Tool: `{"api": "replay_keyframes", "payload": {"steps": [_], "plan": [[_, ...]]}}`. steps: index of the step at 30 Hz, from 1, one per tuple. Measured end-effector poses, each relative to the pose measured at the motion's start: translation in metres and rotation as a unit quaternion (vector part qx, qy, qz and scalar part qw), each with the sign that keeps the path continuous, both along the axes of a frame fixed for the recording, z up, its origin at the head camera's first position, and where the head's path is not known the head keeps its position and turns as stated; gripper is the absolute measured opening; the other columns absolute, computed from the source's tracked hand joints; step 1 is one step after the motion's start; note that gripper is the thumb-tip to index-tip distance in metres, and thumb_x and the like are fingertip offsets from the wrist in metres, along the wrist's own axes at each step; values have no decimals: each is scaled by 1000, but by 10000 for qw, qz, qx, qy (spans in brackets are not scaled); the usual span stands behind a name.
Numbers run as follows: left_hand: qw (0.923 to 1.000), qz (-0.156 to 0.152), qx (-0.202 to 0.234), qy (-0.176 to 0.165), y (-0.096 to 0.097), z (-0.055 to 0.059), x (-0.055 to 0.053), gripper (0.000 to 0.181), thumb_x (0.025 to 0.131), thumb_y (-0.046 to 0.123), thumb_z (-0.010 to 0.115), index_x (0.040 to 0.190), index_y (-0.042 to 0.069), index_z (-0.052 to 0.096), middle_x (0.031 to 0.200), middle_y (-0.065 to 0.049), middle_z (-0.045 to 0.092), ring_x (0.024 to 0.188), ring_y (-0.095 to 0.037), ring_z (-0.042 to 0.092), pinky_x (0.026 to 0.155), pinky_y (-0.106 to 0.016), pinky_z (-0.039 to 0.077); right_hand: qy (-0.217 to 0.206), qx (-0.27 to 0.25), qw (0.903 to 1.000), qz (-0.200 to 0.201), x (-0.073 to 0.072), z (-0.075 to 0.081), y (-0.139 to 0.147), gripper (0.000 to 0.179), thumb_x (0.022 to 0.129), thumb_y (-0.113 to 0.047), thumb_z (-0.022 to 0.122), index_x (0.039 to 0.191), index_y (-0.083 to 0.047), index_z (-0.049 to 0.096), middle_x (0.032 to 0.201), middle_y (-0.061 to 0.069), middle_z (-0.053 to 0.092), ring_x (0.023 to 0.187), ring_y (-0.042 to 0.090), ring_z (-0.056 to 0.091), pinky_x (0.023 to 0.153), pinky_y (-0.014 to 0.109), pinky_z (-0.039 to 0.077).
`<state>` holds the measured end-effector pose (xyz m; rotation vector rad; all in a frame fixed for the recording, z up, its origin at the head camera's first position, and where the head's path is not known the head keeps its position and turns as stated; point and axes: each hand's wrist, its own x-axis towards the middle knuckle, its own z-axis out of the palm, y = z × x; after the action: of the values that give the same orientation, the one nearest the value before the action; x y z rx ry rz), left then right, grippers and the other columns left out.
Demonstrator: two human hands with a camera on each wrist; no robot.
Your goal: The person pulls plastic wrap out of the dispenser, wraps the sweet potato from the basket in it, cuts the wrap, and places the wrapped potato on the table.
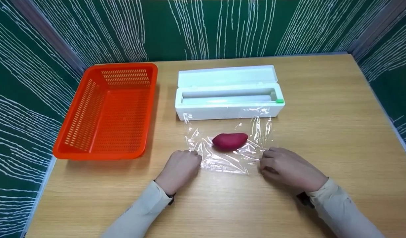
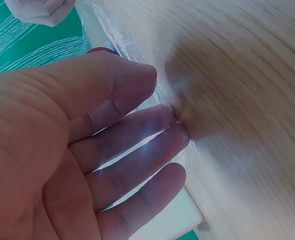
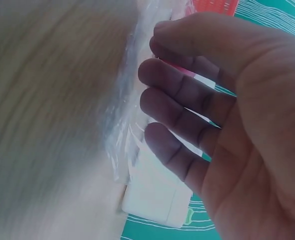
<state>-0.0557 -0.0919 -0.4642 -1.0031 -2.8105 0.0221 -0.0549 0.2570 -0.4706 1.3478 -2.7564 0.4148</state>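
A purple-red sweet potato lies on a clear sheet of plastic wrap. The sheet runs from the front of a white wrap box towards the person. At the sheet's near left corner, my left hand pinches the wrap between thumb and index finger, its other fingers reaching along the film. On the opposite side my right hand pinches the right edge, thumb against index finger, the other fingers loosely bent. The box lid stands raised, with the roll showing inside.
An orange-red plastic basket with slotted walls stands left of the wrap box. A small green piece sits at the box's right front corner. Green panels with white streaks border the wooden table at the back and sides.
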Motion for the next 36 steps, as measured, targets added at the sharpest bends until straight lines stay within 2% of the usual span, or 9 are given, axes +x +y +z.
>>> {"api": "replay_keyframes", "payload": {"steps": [8,14,18,23,28,36], "plan": [[9967,155,384,-702,-5,5,-1,14,87,7,70,74,13,70,67,-1,63,60,-22,62,52,-38,47,-153,-63,9998,-127,1,3,1,8,86,-15,79,89,-18,73,87,-9,62,81,11,56,76,35,52],[9961,51,612,-629,-9,7,0,19,87,7,69,70,13,66,63,0,59,58,-21,59,52,-38,46,-316,-15,9995,-92,2,-4,-1,16,84,-24,84,91,-19,71,89,-9,58,82,9,54,77,35,52],[9956,-19,677,-651,-9,10,-1,19,87,7,68,70,14,65,63,1,59,59,-21,59,52,-37,46,-289,-63,9996,-47,1,-10,-1,15,83,-18,85,91,-19,72,88,-10,56,81,9,52,76,33,51],[9941,-46,788,-750,-9,16,-1,20,87,5,67,69,15,64,62,2,57,59,-21,59,53,-37,46,12,-383,9990,238,-2,-13,-1,16,81,-8,85,87,-19,76,85,-9,58,78,10,53,76,34,52],[9934,-71,794,-824,-10,22,0,21,87,5,66,69,16,62,63,4,55,60,-18,56,53,-34,43,116,-490,9982,314,-1,-11,0,15,81,-8,85,87,-19,76,85,-9,59,77,10,55,73,33,52],[9926,-78,800,-906,-13,28,-1,23,89,3,68,71,17,63,64,6,55,60,-14,51,55,-29,40,37,-402,9991,150,0,-1,2,15,80,-9,85,89,-18,77,85,-8,61,77,9,55,74,33,54]]}}
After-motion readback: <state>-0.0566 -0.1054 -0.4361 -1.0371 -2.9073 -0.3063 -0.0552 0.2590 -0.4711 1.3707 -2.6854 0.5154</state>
